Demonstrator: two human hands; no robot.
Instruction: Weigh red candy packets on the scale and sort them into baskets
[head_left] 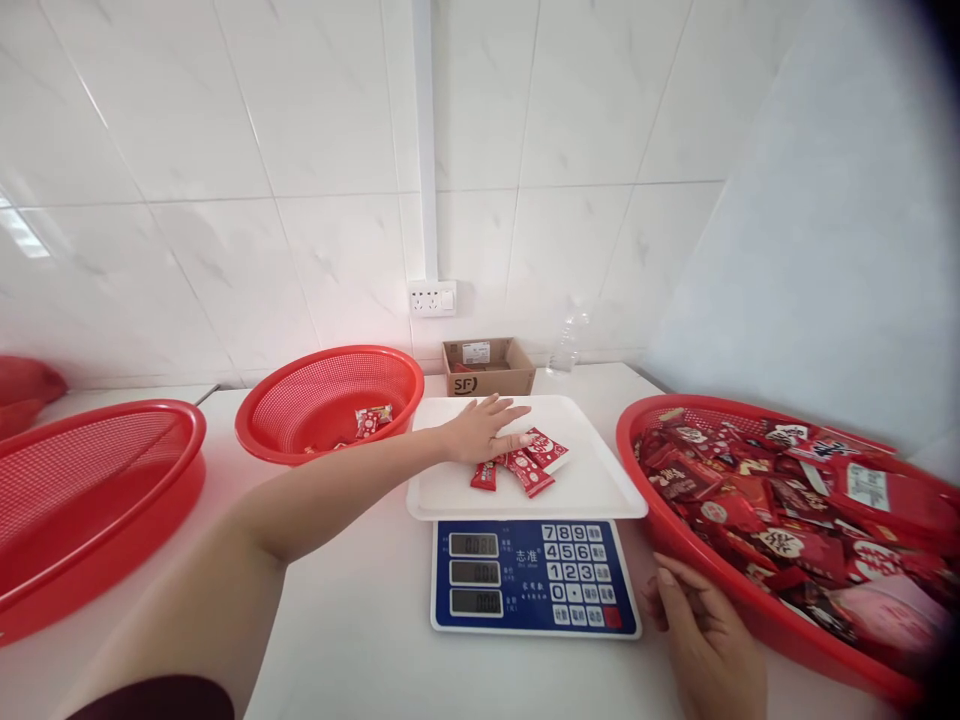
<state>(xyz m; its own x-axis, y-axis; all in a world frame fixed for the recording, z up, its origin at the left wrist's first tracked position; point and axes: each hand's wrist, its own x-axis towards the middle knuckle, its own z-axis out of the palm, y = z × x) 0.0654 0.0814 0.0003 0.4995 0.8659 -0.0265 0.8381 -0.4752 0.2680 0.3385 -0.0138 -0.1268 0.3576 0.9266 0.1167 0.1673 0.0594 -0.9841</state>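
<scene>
My left hand point(484, 430) reaches over the white tray point(450, 490) of a blue-faced electronic scale point(534, 578), fingers stretched out flat and touching several small red candy packets point(529, 465) lying on the tray. My right hand point(705, 640) rests at the near rim of a big red basket point(675, 545) at the right, heaped with red wrapped sweets point(795, 510); its fingers curl against the basket's outer wall.
A round red mesh basket point(330, 400) behind the scale's left holds a few packets. A large red basket point(90, 500) sits at the far left, another red one point(22, 385) behind it. A small cardboard box point(487, 368), a clear bottle point(566, 345) and a wall socket point(433, 298) are at the back.
</scene>
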